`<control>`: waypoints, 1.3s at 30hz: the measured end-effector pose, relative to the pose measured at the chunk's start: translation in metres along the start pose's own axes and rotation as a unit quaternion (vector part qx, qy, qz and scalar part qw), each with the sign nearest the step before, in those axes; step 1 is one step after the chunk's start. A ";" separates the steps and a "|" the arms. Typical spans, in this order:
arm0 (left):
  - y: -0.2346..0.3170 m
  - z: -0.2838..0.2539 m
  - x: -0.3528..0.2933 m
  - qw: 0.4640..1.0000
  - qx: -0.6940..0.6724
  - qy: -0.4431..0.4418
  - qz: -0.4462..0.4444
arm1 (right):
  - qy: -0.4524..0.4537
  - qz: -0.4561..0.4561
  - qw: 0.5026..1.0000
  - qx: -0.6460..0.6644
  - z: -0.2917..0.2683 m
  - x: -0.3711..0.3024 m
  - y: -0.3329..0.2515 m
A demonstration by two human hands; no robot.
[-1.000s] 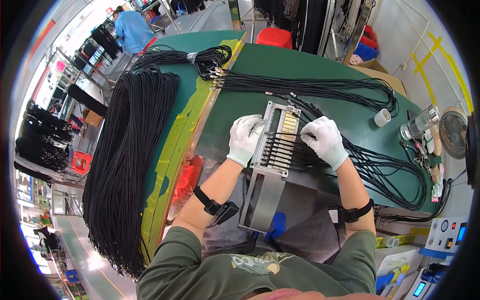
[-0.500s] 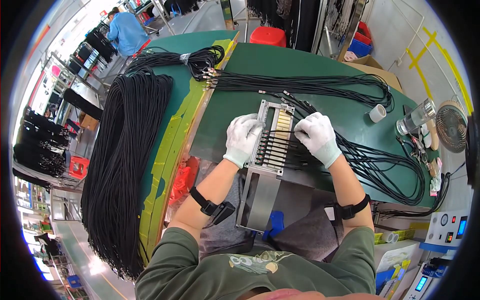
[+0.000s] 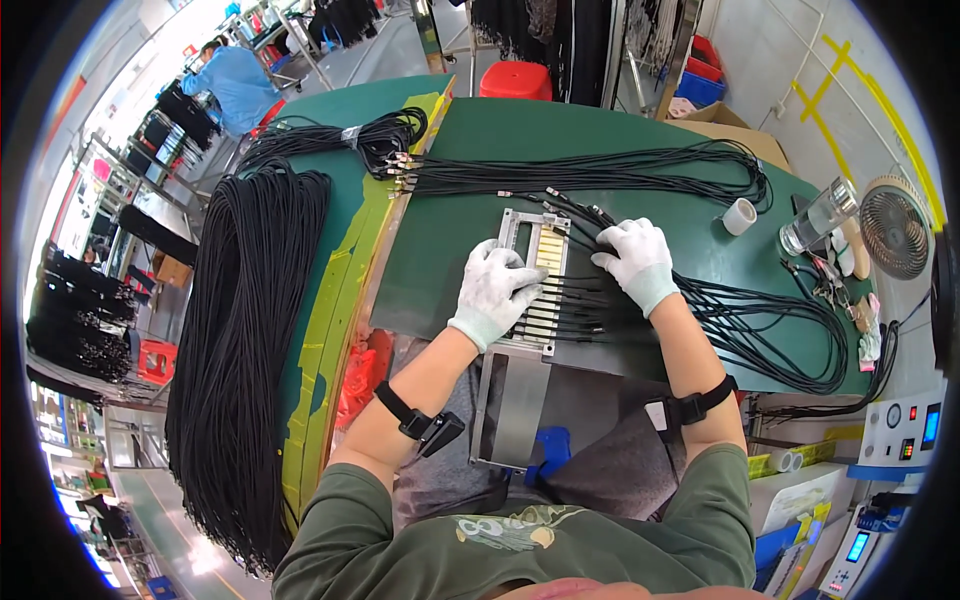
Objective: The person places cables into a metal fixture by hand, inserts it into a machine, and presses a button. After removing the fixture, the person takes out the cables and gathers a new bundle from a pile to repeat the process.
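Note:
A metal fixture [image 3: 508, 232] with a row of pale slots lies in front of me at the table's edge. Several black cables [image 3: 580, 303] run rightward out of its lower slots. My left hand [image 3: 494, 292], in a white glove, reaches over the fixture, thumb and fingertips closed at a black cable by the middle slots. The fingers cover that cable's end. To the right of the fixture, my right hand [image 3: 638, 262], also gloved, has its fingers curled onto the loose black cables beside the upper slots. Its palm hides which cable it grips.
Long cables [image 3: 600, 170] lie across the green table's [image 3: 470, 125] far part. A thick black cable bundle [image 3: 250, 350] hangs at left, beyond a yellow-taped edge [image 3: 335, 300]. A white roll [image 3: 739, 216], a glass bottle [image 3: 820, 215] and a fan [image 3: 893, 232] stand right.
My left hand has moved rightward from the fixture's left rail onto its slots. My right hand has left the cable at the middle slots and shifted slightly up to the loose cables.

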State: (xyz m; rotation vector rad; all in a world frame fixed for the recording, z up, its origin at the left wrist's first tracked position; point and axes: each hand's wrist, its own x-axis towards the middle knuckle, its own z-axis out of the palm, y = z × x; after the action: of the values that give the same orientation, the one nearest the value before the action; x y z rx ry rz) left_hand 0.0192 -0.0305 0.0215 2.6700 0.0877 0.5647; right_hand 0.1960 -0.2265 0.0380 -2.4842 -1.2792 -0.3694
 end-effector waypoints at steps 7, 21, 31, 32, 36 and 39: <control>-0.001 0.003 -0.002 0.999 0.001 0.021 0.025 | 0.019 -0.029 0.997 0.069 -0.002 0.003 0.014; -0.002 -0.004 -0.002 0.984 -0.091 0.152 -0.005 | -0.035 -0.153 0.961 0.226 -0.019 0.002 -0.012; -0.002 -0.009 -0.001 0.974 -0.152 0.157 0.057 | 0.016 -0.158 0.940 0.302 -0.015 0.000 -0.060; -0.002 -0.010 -0.003 0.975 -0.155 0.149 0.059 | -0.008 -0.134 0.945 0.298 -0.012 -0.002 -0.067; -0.002 -0.009 -0.004 0.975 -0.158 0.145 0.051 | -0.033 -0.113 0.940 0.319 -0.018 -0.002 -0.058; -0.006 -0.009 -0.003 0.963 -0.208 0.168 -0.024 | 0.011 -0.140 0.956 0.257 -0.022 0.000 -0.046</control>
State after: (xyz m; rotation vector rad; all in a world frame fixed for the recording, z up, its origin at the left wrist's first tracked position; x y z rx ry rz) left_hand 0.0126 -0.0217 0.0257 2.1425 0.1149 0.9062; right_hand 0.1567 -0.2100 0.0657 -1.8686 -1.4953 -0.1051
